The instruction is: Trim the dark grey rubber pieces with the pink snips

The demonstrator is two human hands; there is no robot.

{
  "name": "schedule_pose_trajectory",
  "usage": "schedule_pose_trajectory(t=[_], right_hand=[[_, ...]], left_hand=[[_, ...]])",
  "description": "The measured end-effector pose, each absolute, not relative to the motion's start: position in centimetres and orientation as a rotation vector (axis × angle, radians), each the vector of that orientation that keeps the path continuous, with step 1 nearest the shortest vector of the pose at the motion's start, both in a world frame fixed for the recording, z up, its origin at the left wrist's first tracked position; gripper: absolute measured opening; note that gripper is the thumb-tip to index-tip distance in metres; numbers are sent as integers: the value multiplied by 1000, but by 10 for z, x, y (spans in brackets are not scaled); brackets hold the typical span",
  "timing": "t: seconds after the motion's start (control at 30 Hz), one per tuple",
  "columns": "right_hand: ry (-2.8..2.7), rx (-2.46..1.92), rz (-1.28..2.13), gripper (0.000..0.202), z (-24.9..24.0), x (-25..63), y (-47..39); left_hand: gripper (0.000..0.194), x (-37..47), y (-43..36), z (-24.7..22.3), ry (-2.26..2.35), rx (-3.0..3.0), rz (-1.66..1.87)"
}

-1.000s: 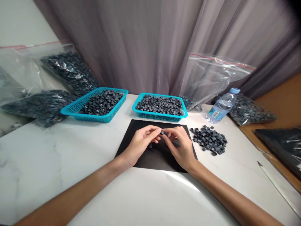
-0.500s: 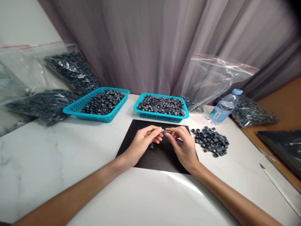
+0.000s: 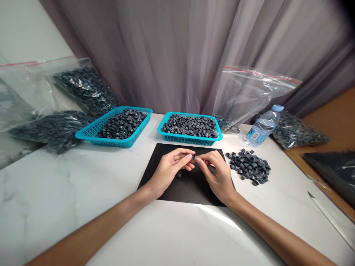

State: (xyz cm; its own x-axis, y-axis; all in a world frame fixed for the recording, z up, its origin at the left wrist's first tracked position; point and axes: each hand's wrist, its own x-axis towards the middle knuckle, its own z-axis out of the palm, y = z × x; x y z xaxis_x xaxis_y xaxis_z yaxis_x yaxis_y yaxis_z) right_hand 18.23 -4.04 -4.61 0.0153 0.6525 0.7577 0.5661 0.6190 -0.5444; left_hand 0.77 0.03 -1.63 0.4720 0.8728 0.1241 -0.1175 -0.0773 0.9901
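Above the black mat [image 3: 191, 190], my left hand [image 3: 174, 164] pinches a small dark grey plastic ring [image 3: 194, 156] between thumb and fingers, its opening partly facing me. My right hand [image 3: 216, 171] is closed, with thumb and index fingertips together at the ring's right edge. Below my left hand, a few dark pieces [image 3: 179, 174] lie on the mat, partly hidden by the fingers. Another dark item [image 3: 213, 169] shows behind my right hand, too covered to make out. To the right of the mat lies a loose pile of similar grey rings [image 3: 249, 166].
Two blue plastic baskets, left [image 3: 130, 142] and middle [image 3: 191, 139], hold many grey pieces. Clear zip bags of pieces stand at the left [image 3: 85, 88] and right [image 3: 299, 129]. A water bottle [image 3: 262, 127] stands behind the pile. A knife-like blade [image 3: 330, 218] lies at the right.
The ring has been turned between my fingertips, so its opening now shows. My right fingers have drawn closer together at its edge. The camera view has shifted slightly.
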Motion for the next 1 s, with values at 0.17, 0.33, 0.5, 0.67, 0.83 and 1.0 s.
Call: schedule_pose_trajectory(t=[0.17,0.33,0.5,0.67,0.83,1.0], right_hand=[[-1653,-1027,100,10,-45,182,-41],[-1638,-1051,135,8,-46,182,-42],[-1614,-1062,181,9,-47,182,-44],[-1540,-1029,122,11,-44,180,-46],[-1603,-945,113,29,-44,179,-47],[-1581,-917,107,30,-47,178,-46]], left_hand=[[28,7,0,-18,703,1402,946],[36,6,0,-17,737,1380,895],[38,5,-1,-15,779,1404,905],[34,4,1,-16,747,1437,920],[33,3,1,-15,728,1486,902],[29,4,1,-14,724,1527,888]])
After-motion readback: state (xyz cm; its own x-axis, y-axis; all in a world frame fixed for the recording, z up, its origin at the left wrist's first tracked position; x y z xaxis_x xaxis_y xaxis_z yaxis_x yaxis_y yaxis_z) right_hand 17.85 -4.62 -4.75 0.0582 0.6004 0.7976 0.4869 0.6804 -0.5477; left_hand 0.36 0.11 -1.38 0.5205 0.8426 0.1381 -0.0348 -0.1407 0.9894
